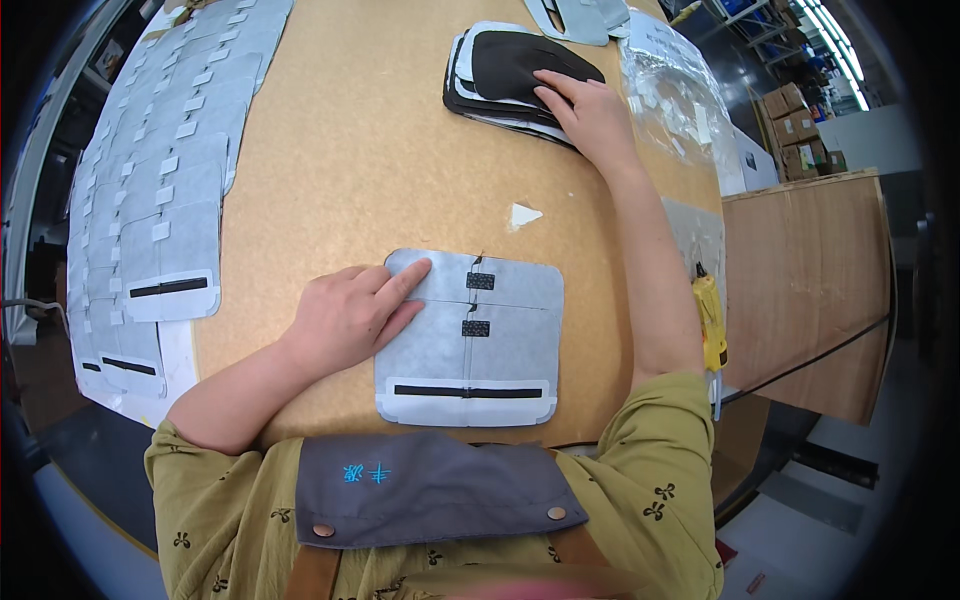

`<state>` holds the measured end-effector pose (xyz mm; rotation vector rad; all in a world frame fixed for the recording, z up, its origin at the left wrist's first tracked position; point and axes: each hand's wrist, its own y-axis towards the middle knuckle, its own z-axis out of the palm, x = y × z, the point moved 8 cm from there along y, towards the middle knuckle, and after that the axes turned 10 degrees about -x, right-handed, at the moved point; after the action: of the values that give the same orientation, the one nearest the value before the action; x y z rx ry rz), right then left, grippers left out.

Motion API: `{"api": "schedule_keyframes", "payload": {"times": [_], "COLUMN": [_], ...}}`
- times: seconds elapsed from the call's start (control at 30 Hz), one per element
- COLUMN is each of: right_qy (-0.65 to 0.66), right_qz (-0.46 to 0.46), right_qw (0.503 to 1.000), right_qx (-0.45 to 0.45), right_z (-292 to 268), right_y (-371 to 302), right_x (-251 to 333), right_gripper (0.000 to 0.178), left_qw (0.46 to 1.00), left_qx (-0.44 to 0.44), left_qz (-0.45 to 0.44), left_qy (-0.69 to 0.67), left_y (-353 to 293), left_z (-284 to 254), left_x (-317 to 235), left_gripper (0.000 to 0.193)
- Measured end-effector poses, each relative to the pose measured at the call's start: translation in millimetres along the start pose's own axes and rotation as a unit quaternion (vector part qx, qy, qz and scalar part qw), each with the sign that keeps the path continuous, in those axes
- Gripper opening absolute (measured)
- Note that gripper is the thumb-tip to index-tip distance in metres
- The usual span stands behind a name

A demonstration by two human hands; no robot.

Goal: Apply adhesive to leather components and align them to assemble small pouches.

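Note:
A light grey rounded-square fabric panel (420,345) lies flat before me, with two small black textured patches in its middle and a white band with a black strip along its near edge. My left hand (350,308) rests on its left side, index finger and thumb stretched over the surface. Farther off to the right, my right hand (590,115) reaches onto a stack of panels (465,98). Its fingers lie extended on the top black panel (515,65); whether they pinch its edge is not visible. Black and light grey layers show beneath.
Overlapping rows of grey panels with white tabs (180,200) cover the table's left side. A white triangular scrap (523,215) lies mid-table. At right are a clear plastic bag (675,95), a yellow glue gun or similar tool (709,315), and a wooden board (805,285) beyond the edge.

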<state>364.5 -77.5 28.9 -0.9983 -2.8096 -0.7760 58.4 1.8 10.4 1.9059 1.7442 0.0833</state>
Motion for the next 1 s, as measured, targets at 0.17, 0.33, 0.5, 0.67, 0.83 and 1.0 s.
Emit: {"api": "schedule_keyframes", "payload": {"times": [0.17, 0.33, 0.5, 0.67, 0.83, 1.0], "right_qy": [-0.016, -0.043, 0.092, 0.078, 0.154, 0.137], "right_qz": [-0.129, -0.123, -0.046, -0.004, -0.024, 0.027], "right_qw": [0.988, 0.973, 0.916, 0.951, 0.96, 0.972], "right_qx": [-0.084, -0.19, -0.388, -0.3, -0.233, -0.189], "right_z": [-10.6, -43.9, -162.2, -214.6, -212.5, -195.3], "right_y": [0.3, 3.7, -10.7, -67.5, -96.2, -95.0], "right_x": [9.8, -5.3, 11.2, 56.2, 55.4, 42.1], "right_gripper": [0.023, 0.021, 0.019, 0.018, 0.019, 0.019], "left_qw": [1.0, 1.0, 1.0, 0.999, 0.999, 0.995], "left_qx": [0.003, 0.015, 0.013, 0.017, -0.004, -0.032], "left_qz": [-0.009, -0.01, -0.016, -0.033, -0.032, -0.07], "left_qy": [-0.004, -0.006, -0.002, -0.012, -0.015, -0.068], "left_y": [-0.2, 0.9, -0.7, -1.4, 1.3, 25.7], "left_z": [0.1, 1.9, 1.0, 2.8, 2.1, -14.6], "left_x": [0.5, -0.4, 1.2, 4.2, 4.6, 12.1], "left_gripper": [0.036, 0.036, 0.041, 0.041, 0.041, 0.039]}}
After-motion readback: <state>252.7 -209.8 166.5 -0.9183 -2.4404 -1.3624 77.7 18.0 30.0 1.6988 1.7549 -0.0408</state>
